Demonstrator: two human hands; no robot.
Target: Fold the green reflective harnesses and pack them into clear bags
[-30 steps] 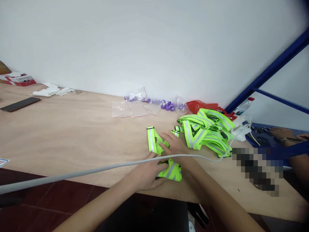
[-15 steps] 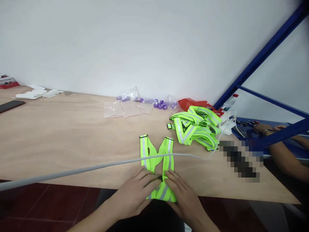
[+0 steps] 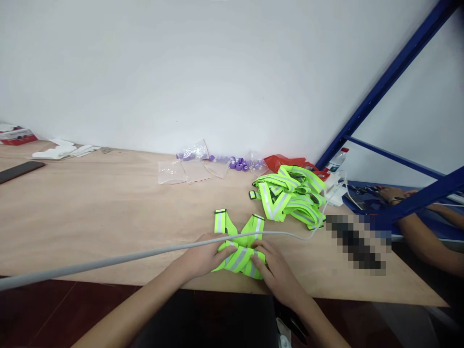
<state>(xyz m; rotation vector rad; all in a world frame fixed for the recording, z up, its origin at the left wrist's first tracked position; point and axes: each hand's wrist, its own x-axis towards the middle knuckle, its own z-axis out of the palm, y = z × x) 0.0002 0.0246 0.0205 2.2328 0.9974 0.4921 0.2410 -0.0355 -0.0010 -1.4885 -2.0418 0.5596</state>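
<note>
A pale wooden tabletop (image 3: 126, 212) runs along a white wall (image 3: 163, 63), with dark red floor (image 3: 39, 309) below and a blue frame (image 3: 384, 72) at right. The vest (image 3: 239, 261) is near the front edge, crossed in view by a cable (image 3: 145, 253). The left hand (image 3: 206, 258) and right hand (image 3: 278, 273) hold its 2 sides, fingers curled closed on the fabric. A green pile (image 3: 290, 193) lies beyond, rightward.

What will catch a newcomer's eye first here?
Probably the silver-striped yellow-green fabric harness between the left hand and right hand, near the front edge of the wooden table. A tangled pile of similar straps lies behind, rightward. A long grey cable crosses the view.
</note>
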